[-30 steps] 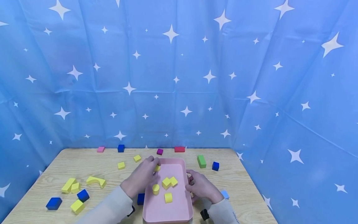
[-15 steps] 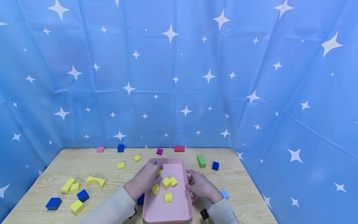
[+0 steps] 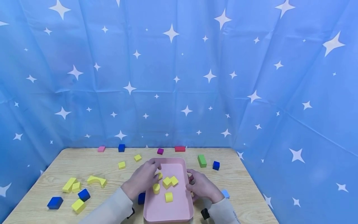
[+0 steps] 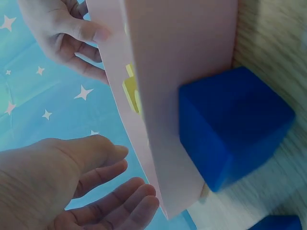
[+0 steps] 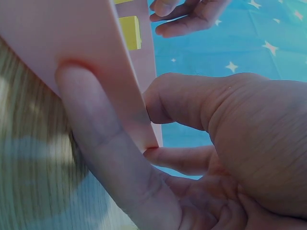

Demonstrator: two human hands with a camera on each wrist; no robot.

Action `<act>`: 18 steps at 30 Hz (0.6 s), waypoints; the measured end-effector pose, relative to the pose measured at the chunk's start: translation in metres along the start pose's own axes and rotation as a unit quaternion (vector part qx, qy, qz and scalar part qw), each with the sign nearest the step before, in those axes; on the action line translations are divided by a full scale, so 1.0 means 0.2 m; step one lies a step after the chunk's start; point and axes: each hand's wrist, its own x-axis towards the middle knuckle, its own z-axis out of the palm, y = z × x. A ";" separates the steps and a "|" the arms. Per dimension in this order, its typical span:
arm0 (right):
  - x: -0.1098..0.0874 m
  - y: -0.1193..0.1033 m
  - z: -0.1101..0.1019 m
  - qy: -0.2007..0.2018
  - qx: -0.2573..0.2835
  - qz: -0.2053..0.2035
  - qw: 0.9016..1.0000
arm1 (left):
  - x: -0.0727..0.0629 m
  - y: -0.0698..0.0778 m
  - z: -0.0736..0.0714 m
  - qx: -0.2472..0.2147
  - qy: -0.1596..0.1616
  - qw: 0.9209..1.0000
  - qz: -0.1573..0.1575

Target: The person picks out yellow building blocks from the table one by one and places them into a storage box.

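Note:
In the head view a pink tray [image 3: 168, 214] sits at the front middle of the table, holding several yellow blocks [image 3: 167, 182]. My left hand [image 3: 144, 178] hovers over the tray's left rim, its thumb and fingers apart. Just by its fingertips lies a yellow block [image 3: 160, 175], partly hidden by the hand. The left wrist view shows this hand [image 4: 103, 184] with nothing between its fingers. My right hand [image 3: 202, 186] grips the tray's right wall. In the right wrist view its thumb [image 5: 175, 98] is at the rim and a finger [image 5: 91, 105] presses the outer side.
A blue block [image 4: 235, 127] stands close against the tray's left side. More blue blocks [image 3: 55, 203], yellow blocks [image 3: 78, 206] and a yellow arch [image 3: 97, 180] lie on the left. A green block [image 3: 202, 161] and a red block [image 3: 180, 149] lie farther back. A starry blue curtain [image 3: 179, 77] hangs behind.
The yellow block at my left fingertips has moved down into the tray, and the fingers have let go of it. My right hand has kept its grip on the tray.

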 end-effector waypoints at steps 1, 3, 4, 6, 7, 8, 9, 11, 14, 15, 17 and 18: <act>0.00 0.00 0.00 0.000 -0.001 0.003 1.000 | 0.00 -0.01 0.00 0.001 0.002 1.000 -0.003; 0.00 0.00 0.00 0.002 -0.003 0.009 1.000 | -0.01 -0.02 -0.01 0.001 0.005 1.000 -0.010; 0.00 0.00 0.00 0.002 -0.003 0.011 1.000 | -0.01 -0.02 -0.02 0.006 0.008 1.000 -0.011; 0.00 -0.01 0.00 0.003 -0.004 0.012 1.000 | -0.02 -0.04 -0.03 0.015 0.013 1.000 -0.015; 0.00 -0.01 0.00 0.004 -0.004 0.012 1.000 | -0.02 -0.05 -0.04 0.022 0.017 0.999 -0.016; 0.00 -0.01 0.00 0.005 -0.004 0.012 1.000 | -0.02 -0.05 -0.05 0.025 0.019 0.999 -0.018; 0.00 -0.01 0.00 0.005 -0.003 0.011 1.000 | -0.03 -0.06 -0.05 0.029 0.021 0.999 -0.020; 0.00 -0.01 0.00 0.004 -0.004 0.009 1.000 | -0.03 -0.08 -0.07 0.032 0.025 0.999 -0.027; 0.00 -0.01 0.00 0.005 -0.007 0.009 1.000 | -0.03 -0.12 -0.09 0.041 0.031 0.998 -0.038; 0.00 -0.01 0.00 0.005 -0.008 0.010 1.000 | -0.03 -0.13 -0.10 0.045 0.034 0.998 -0.041; 0.00 -0.01 0.01 0.006 -0.008 0.009 1.000 | -0.04 -0.16 -0.11 0.052 0.039 0.997 -0.047; 0.00 -0.01 0.01 0.007 -0.007 0.009 1.000 | -0.04 -0.17 -0.12 0.055 0.041 0.996 -0.049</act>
